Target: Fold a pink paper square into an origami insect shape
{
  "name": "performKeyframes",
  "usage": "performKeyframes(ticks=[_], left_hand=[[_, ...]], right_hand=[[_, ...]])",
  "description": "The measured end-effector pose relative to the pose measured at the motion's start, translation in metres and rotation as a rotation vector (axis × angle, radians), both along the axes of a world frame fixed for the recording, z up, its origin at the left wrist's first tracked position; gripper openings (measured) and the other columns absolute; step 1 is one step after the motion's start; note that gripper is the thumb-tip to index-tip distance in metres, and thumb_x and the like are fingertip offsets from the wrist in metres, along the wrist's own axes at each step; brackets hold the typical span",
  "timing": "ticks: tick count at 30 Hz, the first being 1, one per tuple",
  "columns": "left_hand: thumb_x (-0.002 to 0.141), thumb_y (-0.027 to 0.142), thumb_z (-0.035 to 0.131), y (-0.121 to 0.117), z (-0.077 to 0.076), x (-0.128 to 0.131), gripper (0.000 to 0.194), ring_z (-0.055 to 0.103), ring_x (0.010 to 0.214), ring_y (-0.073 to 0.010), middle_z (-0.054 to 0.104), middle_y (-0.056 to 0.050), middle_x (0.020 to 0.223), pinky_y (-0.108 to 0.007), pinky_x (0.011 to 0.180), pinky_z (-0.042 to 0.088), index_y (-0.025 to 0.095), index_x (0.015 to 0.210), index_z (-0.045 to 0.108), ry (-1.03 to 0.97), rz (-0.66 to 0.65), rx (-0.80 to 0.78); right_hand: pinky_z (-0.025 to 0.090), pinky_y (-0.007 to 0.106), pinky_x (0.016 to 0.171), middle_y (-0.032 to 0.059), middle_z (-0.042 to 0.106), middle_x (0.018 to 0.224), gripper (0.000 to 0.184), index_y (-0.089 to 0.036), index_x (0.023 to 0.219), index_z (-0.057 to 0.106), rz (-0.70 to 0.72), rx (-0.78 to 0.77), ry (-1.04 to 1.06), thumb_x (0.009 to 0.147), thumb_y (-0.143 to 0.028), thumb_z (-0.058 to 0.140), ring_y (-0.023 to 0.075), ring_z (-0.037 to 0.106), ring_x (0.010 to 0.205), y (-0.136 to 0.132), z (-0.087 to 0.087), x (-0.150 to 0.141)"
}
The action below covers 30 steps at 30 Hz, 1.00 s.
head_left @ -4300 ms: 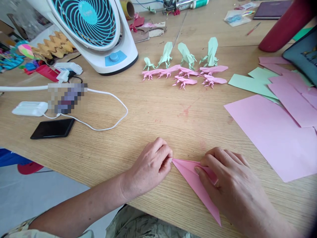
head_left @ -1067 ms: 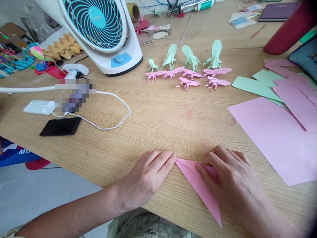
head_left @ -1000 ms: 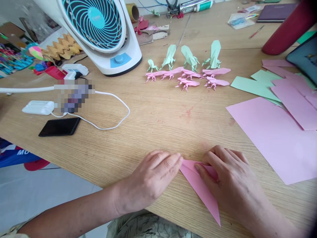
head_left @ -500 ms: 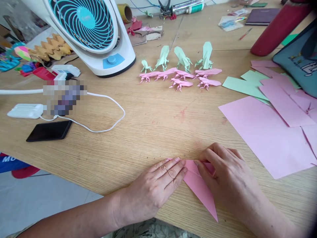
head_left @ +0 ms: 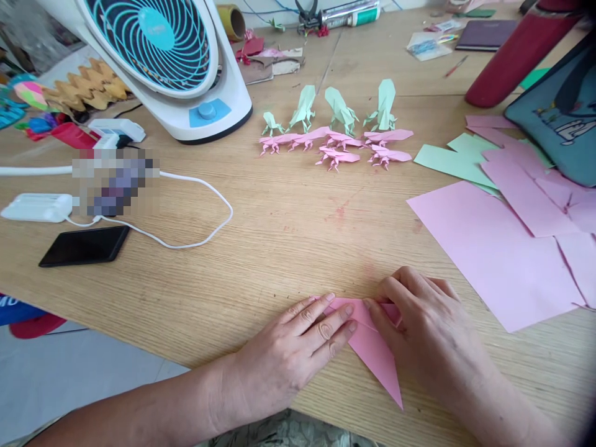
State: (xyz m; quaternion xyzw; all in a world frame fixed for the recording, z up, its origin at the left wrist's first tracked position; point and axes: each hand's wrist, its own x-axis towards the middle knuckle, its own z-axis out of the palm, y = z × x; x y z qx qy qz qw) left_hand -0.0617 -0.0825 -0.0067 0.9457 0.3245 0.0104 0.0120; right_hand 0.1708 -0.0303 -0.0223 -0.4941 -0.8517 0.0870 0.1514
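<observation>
A folded piece of pink paper [head_left: 376, 357] lies on the wooden table near its front edge, with one long point toward me. My left hand [head_left: 298, 347] rests on its left part, fingers stretched out and slightly apart, pressing it flat. My right hand [head_left: 419, 329] pinches the paper's upper right part between thumb and bent fingers. Both hands cover portions of the paper, so its full outline is hidden. Farther back stand several folded pink paper insects [head_left: 339, 158] and, behind them, several green ones [head_left: 342, 110].
Right of my hands lie a large pink sheet [head_left: 493, 254] and a pile of pink and green paper pieces [head_left: 451, 164]. A red bottle [head_left: 516, 59] and a blue pouch [head_left: 559, 112] stand beyond. At left are a fan [head_left: 205, 121], a black phone [head_left: 84, 246] and a white cable [head_left: 205, 241].
My left fingers have spread apart a little on the paper. My right hand keeps its pinch at nearly the same spot. The whole view has shifted slightly.
</observation>
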Motion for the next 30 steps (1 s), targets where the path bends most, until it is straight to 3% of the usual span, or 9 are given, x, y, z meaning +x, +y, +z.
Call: performKeyframes(ticks=[8,14,18,21,24,27,30], left_hand=[[0.101,0.018,0.036,-0.003,-0.001,0.005,0.048,0.041,0.141,-0.0274,0.042,-0.009,0.154,-0.039,0.115,0.038,0.011,0.148,0.041,-0.009,0.024,0.014],[0.098,0.046,0.049,-0.010,-0.009,0.010,0.064,0.031,0.146,-0.0304,0.037,-0.010,0.157,-0.043,0.117,0.033,0.012,0.151,0.036,-0.088,0.147,-0.098],[0.097,0.047,0.052,-0.001,-0.012,0.001,0.070,0.024,0.149,-0.0288,0.034,-0.007,0.159,-0.045,0.120,0.026,0.014,0.154,0.029,-0.123,0.079,-0.176],[0.099,0.050,0.047,0.009,-0.012,-0.007,0.069,0.025,0.148,-0.0282,0.032,-0.008,0.160,-0.047,0.122,0.022,0.014,0.154,0.028,-0.146,-0.005,-0.172],[0.099,0.050,0.046,0.014,-0.012,-0.009,0.069,0.024,0.149,-0.0294,0.030,-0.010,0.161,-0.048,0.121,0.021,0.013,0.154,0.027,-0.139,-0.023,-0.167],[0.099,0.050,0.047,0.013,-0.011,-0.008,0.069,0.021,0.150,-0.0297,0.028,-0.008,0.162,-0.047,0.122,0.017,0.014,0.154,0.027,-0.111,-0.012,-0.182],[0.098,0.051,0.048,0.012,-0.011,-0.007,0.071,0.018,0.151,-0.0283,0.026,-0.005,0.162,-0.044,0.124,0.010,0.014,0.155,0.026,-0.097,0.001,-0.193]], right_hand=[[0.038,0.033,0.073,-0.0003,0.059,0.073,0.016,-0.022,0.076,0.052,-0.027,-0.128,0.088,0.092,-0.019,0.051,0.0162,0.054,0.066,0.002,0.004,0.007],[0.040,0.031,0.069,-0.0024,0.063,0.073,0.006,-0.022,0.088,0.058,-0.046,-0.269,0.197,0.091,-0.020,0.054,0.0154,0.058,0.067,0.008,0.012,0.013],[0.041,0.031,0.070,-0.0029,0.062,0.072,0.005,-0.022,0.089,0.060,-0.022,-0.258,0.122,0.091,-0.019,0.056,0.0151,0.057,0.066,0.005,0.013,0.017],[0.041,0.033,0.073,-0.0009,0.063,0.076,0.006,-0.021,0.090,0.060,-0.006,-0.171,0.063,0.093,-0.022,0.055,0.0160,0.058,0.069,-0.005,0.011,0.021],[0.040,0.036,0.075,0.0053,0.066,0.089,0.011,-0.019,0.095,0.063,0.051,0.069,0.016,0.096,-0.020,0.052,0.0196,0.058,0.078,-0.020,0.011,0.021],[0.038,0.038,0.075,0.0110,0.068,0.098,0.023,-0.012,0.103,0.066,0.251,0.280,-0.015,0.097,-0.009,0.043,0.0218,0.055,0.079,-0.033,0.013,0.017],[0.038,0.039,0.073,0.0143,0.069,0.100,0.031,-0.004,0.107,0.067,0.435,0.317,-0.028,0.094,-0.003,0.038,0.0231,0.054,0.080,-0.039,0.014,0.012]])
